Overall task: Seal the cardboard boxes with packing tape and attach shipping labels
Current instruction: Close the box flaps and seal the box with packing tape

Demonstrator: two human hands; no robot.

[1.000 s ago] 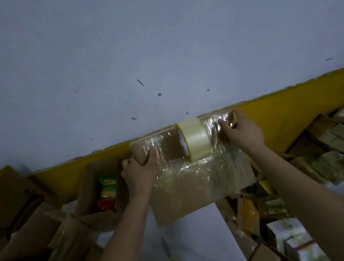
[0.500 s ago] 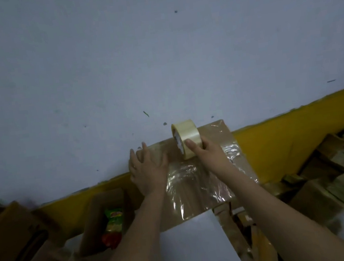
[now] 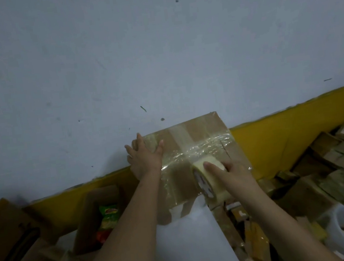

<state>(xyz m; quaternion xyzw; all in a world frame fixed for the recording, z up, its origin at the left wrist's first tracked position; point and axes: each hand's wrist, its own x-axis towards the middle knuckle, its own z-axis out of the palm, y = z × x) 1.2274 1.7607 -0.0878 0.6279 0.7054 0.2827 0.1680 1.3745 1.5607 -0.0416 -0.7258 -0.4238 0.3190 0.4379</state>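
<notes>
Nearest us, our right hand (image 3: 232, 173) grips the tape roll (image 3: 208, 179), curled over its rim so the strip pays out flat. The roll stands on edge on the box (image 3: 200, 140), its axle crosswise. The fresh strip runs lengthwise from the box's far edge toward us. Farther off, our left hand (image 3: 145, 157) lies flat, fingers spread, pinning the box.

The box (image 3: 202, 135) is matt brown cardboard, partly under glossy, wrinkled clear film (image 3: 210, 146). The tape roll (image 3: 207, 180) is pale, semi-glossy plastic. The wall (image 3: 157, 56) looks matt painted, speckled; the lower-centre sheet (image 3: 192, 247) looks smooth white.
</notes>
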